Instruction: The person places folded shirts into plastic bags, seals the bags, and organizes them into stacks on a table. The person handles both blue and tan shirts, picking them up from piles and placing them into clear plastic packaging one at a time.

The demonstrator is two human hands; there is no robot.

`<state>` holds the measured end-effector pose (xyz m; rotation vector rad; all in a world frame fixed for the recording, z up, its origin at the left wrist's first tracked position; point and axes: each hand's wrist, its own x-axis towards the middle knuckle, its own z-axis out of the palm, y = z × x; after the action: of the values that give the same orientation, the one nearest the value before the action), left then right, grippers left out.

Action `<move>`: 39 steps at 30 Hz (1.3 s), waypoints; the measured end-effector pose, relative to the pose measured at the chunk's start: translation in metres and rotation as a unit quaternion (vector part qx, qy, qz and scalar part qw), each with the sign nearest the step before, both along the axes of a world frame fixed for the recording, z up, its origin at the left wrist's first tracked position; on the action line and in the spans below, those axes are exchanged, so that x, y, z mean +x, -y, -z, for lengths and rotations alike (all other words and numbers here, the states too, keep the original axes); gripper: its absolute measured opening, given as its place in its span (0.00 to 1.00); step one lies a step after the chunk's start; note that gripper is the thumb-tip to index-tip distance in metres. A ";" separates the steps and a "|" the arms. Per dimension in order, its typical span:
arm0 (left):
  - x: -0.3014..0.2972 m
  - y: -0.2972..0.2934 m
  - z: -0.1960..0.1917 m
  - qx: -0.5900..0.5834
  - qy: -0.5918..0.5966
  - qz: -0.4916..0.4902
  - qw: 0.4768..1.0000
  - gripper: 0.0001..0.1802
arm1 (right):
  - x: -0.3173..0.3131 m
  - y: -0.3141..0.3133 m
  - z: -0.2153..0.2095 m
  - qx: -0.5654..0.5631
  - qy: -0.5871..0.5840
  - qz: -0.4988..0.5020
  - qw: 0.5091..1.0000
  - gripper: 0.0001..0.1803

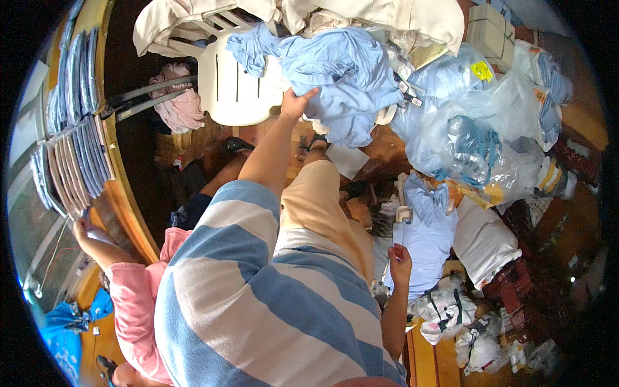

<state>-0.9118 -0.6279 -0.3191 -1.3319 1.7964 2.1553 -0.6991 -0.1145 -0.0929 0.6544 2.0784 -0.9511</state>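
Striped shirt (258,303) foremost, left fingers (311,93) grasp blue cloth (342,61) beside unreadable printed tags (411,98), right fingers (398,250) loosely curled, released.

A slotted white plastic chair (217,97) stands over a brown floor (385,143). At left, a yellowish wooden edge (129,213) bows with the lens; two grey metal bars (155,100) lie between it and the chair. Bright light whitens the chair, while the floor at right darkens.

blue cloth (348,64): bright, folds sharp
white chair (227,106): seat nearly washed out
plastic bags (509,106): glossy glare
right-hand floor (558,235): dim, shadowed
wooden frame (131,216): bowed by fisheye
picture corners: black
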 end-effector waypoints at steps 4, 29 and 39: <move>-0.004 0.003 -0.027 -0.051 -0.082 0.048 0.994 0.19 | -0.028 0.024 -0.011 0.023 -0.014 -0.025 0.999 0.18; -0.122 -0.153 -0.471 0.096 -0.382 0.137 0.909 0.09 | -0.293 0.239 -0.044 -0.593 -0.170 0.303 0.726 0.41; -0.112 -0.154 -0.541 0.010 -0.436 0.221 0.872 0.10 | -0.300 0.173 -0.096 -0.740 -0.116 0.418 0.514 0.53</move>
<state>-1.0233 -0.4735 0.2220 0.1874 1.9854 2.6297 -0.9987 -0.2879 0.0035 0.4400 0.2291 -2.8341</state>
